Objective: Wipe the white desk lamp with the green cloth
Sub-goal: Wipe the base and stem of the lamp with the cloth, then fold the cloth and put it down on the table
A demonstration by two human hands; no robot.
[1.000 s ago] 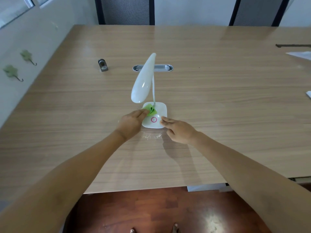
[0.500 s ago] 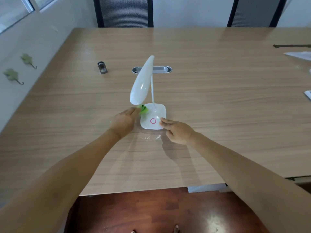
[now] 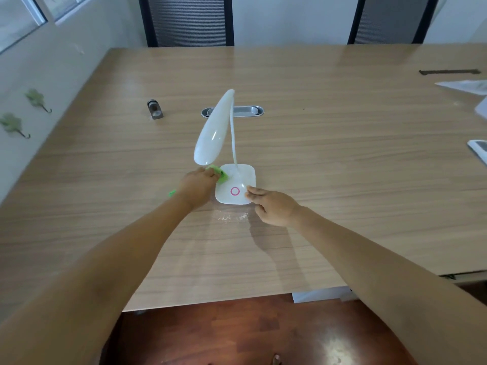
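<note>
The white desk lamp (image 3: 214,133) stands on the wooden table, its long head bent down to the left over a square base (image 3: 243,177) with a pink ring. My left hand (image 3: 195,187) grips the green cloth (image 3: 219,174) and presses it on the base's left rear corner, just under the tip of the lamp head. A bit of cloth pokes out behind the wrist. My right hand (image 3: 274,206) rests its fingertips on the base's front right edge, holding it down.
The wooden table (image 3: 342,159) has a metal cable grommet (image 3: 245,111) behind the lamp and a small dark object (image 3: 155,109) at the back left. Papers (image 3: 474,86) lie at the right edge. Two chairs stand beyond the far side; a wall runs along the left.
My left hand slid the cloth from the middle of the base to its left rear corner. My right hand stayed on the base's front right edge.
</note>
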